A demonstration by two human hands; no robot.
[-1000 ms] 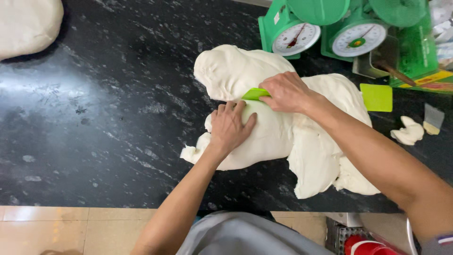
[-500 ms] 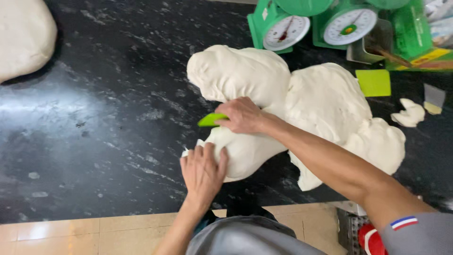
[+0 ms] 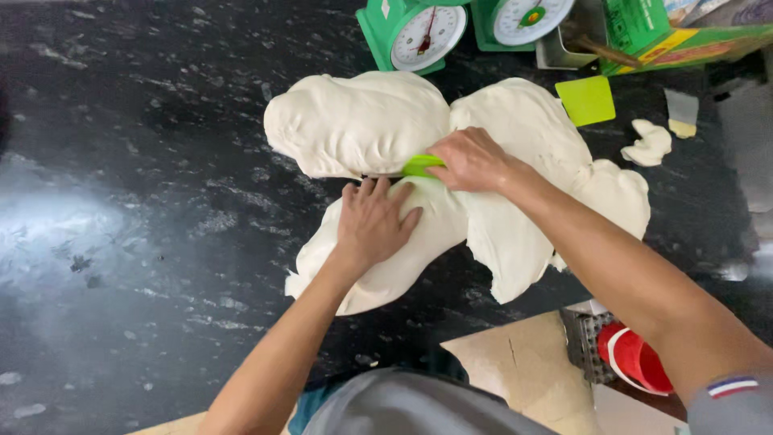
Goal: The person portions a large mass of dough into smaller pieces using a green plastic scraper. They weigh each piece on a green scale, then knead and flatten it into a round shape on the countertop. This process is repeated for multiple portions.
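Pale, soft dough mass [image 3: 515, 129] sprawls across center of frame on the black speckled tabletop [image 3: 161, 201]; looks heavy, slack and a bit tacky, so it'll sag and stretch if you lift by an edge. Better to take it from under the thick lobes w/ a flat palm. Your left hand [image 3: 372, 224] lies open, fingers spread, pressing flat on the lower lobe, forearm coming up from bottom center. Your right hand [image 3: 471, 159] is closed around a green scraper [image 3: 420, 165], blade in the seam btwn upper and lower lobes, arm reaching in from lower right. Two green scales [image 3: 423, 34] sit top center; small dough scrap [image 3: 651, 143] lies apart at right.
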